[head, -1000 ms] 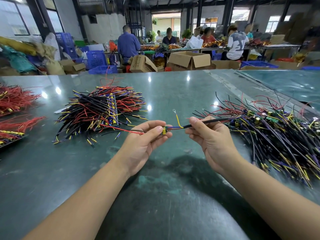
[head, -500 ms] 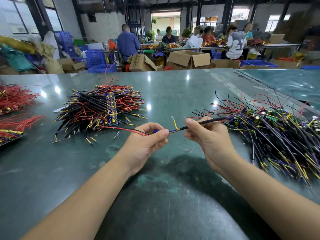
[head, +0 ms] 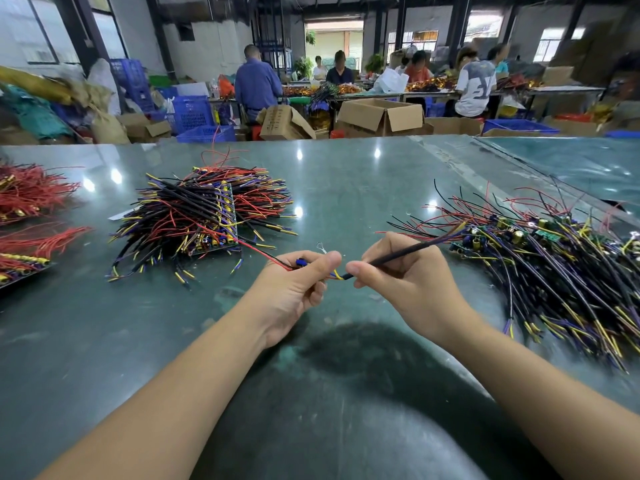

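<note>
Left grip (head: 294,289) is pinched tight on a small blue part (head: 300,262), right grip (head: 405,285) is clamped on the black wire (head: 408,251). Both sit just above the desk (head: 346,188), near its front edge, between the left wire pile (head: 204,216) and the right wire pile (head: 554,271).

1. Mid-frame, the left hand (head: 294,292) pinches a small wired part (head: 300,262), and its red lead trails off to the left.
2. The right hand (head: 405,282) pinches a black sleeve (head: 408,252), thumb tips nearly touching. Yellow and blue wires (head: 337,274) show between them.
3. There's a stacked wire pile (head: 204,216) centre-left and a messier pile (head: 554,271) at right, both on the green table (head: 346,174).
</note>
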Tool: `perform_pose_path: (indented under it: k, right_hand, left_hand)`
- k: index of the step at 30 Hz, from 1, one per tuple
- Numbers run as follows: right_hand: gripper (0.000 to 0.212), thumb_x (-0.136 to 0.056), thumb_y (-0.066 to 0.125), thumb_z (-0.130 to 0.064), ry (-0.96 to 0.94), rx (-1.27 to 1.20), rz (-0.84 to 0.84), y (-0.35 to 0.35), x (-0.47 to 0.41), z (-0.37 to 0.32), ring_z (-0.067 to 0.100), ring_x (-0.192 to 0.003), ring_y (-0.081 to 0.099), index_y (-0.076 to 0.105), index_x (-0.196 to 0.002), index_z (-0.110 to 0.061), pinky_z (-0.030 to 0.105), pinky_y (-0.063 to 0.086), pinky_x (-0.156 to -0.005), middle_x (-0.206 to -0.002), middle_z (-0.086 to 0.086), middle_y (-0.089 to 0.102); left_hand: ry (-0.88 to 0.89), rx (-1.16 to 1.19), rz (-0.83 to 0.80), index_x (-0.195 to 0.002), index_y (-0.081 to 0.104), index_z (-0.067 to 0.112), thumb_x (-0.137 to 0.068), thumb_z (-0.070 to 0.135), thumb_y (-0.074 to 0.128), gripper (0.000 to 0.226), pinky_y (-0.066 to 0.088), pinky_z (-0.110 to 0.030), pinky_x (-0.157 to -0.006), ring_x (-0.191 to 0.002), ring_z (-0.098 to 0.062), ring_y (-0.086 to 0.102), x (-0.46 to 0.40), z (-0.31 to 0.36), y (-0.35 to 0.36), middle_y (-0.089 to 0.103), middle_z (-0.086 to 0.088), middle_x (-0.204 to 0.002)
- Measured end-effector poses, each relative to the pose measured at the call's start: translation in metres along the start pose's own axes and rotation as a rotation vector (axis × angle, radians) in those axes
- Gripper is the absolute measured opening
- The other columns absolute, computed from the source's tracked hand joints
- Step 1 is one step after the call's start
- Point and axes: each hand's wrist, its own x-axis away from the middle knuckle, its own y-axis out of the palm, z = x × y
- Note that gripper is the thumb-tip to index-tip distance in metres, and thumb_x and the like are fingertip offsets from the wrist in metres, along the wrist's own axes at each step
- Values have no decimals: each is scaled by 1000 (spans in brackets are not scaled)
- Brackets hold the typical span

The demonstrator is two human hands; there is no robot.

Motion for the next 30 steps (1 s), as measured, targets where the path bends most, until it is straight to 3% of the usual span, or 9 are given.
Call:
perform_pose_path:
  k: [1,4,7,13,17,19,23,27,30]
  right_hand:
    - [19,-78,75,-21,-11,6,-17,1,1,0,20,-60,61,61,-71,-10,26,44,-55,-65,6,68]
    - [19,-80,75,-19,-29,35,-20,2,2,1,30,-61,60,61,-72,-8,33,43,-55,-67,10,67]
    - [18,-80,75,-16,-22,23,38,2,0,2,19,-57,61,61,-70,-9,23,45,-55,-63,5,68]
    - [18,-81,74,-21,31,41,139,-1,-1,2,25,-64,67,62,-70,-13,46,52,-57,-62,1,70]
    - [20,-81,74,-23,49,52,142,0,0,1,30,-66,66,60,-71,-12,52,52,-58,-62,1,69]
    - [20,-81,74,-21,69,53,161,0,0,1,24,-64,67,60,-72,-9,47,54,-57,-61,1,69]
    - [19,-82,73,-18,97,73,192,-2,-1,1,9,-61,68,60,-69,-13,22,54,-50,-59,-2,69]
    - [19,-82,73,-19,100,64,236,-2,-2,0,5,-58,66,61,-68,-14,16,47,-44,-58,-2,69]
    - [20,-81,73,-21,130,16,259,-2,-3,1,7,-57,65,61,-68,-12,17,48,-45,-58,0,69]
  left_hand:
    - [-4,-9,1,-56,64,16,-61,25,75,15,42,-11,-45,-44,-4,49,0,0,-1,56,2,-57]
    - [-31,2,17,-67,63,12,-76,11,71,12,48,-14,-47,-48,-6,57,-1,-1,-3,59,-2,-61]
    - [-19,35,30,-73,64,10,-81,6,67,9,49,-13,-48,-49,-6,60,-1,1,-3,62,0,-59]
    - [20,128,29,-79,63,5,-86,-6,58,14,54,-15,-56,-56,-11,67,0,3,-3,67,-8,-61]
    - [54,127,7,-84,66,5,-84,-7,58,14,55,-16,-59,-60,-12,68,0,3,-3,68,-9,-65]
    - [83,107,-10,-90,67,6,-83,-7,58,17,55,-16,-60,-64,-13,69,0,3,-4,70,-9,-70]
    - [134,13,-13,-84,70,9,-83,-8,59,20,55,-18,-65,-72,-17,71,1,3,-4,70,-10,-75]
    - [163,-24,-21,-70,74,15,-79,-5,63,25,55,-18,-67,-75,-18,71,0,2,-4,71,-8,-77]
    - [166,-36,-33,-69,74,16,-68,9,71,7,54,-17,-68,-75,-16,70,1,3,-3,70,-8,-80]
